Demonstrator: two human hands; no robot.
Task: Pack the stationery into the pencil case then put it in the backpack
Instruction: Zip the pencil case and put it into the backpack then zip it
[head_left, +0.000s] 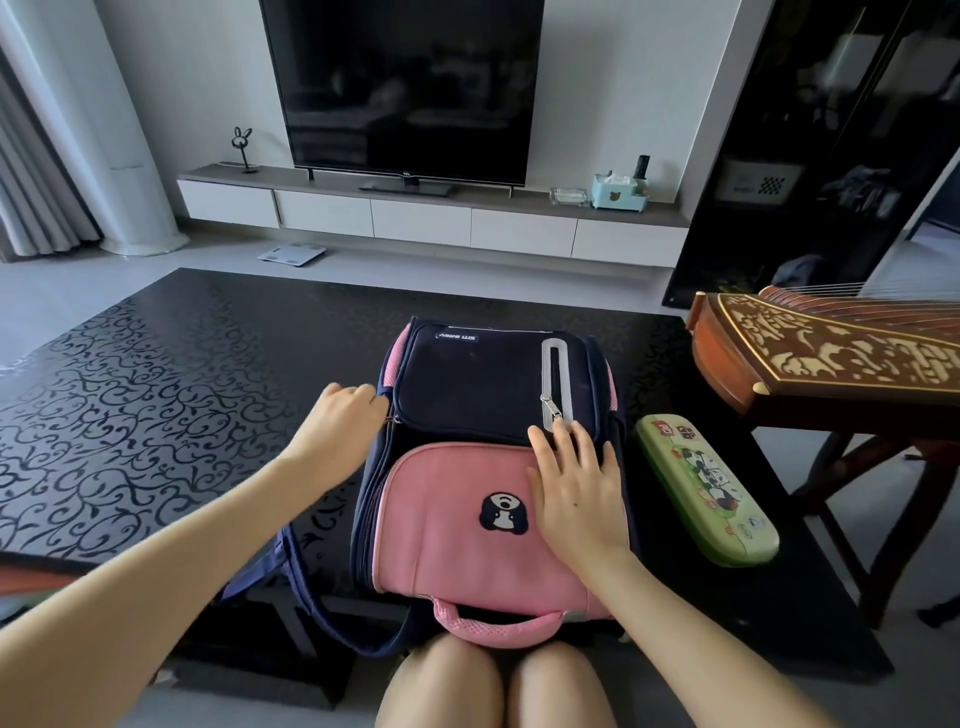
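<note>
A pink and navy backpack (457, 525) lies flat on the black patterned table (156, 405), its pink handle toward me. My left hand (345, 415) is curled at the backpack's left side, pinching what looks like a zipper pull. My right hand (576, 488) rests flat with fingers spread on the backpack's front, near a silver zipper pull (551, 406). To the right of the backpack lies a green pencil case (706, 488) with cartoon prints, lid closed and apart from both hands. No loose stationery shows.
A wooden zither (831, 348) on a stand sits at the table's right end, close to the pencil case. Beyond the table are a TV (405, 88) on a low white console and a scale on the floor. My knees are under the table's near edge.
</note>
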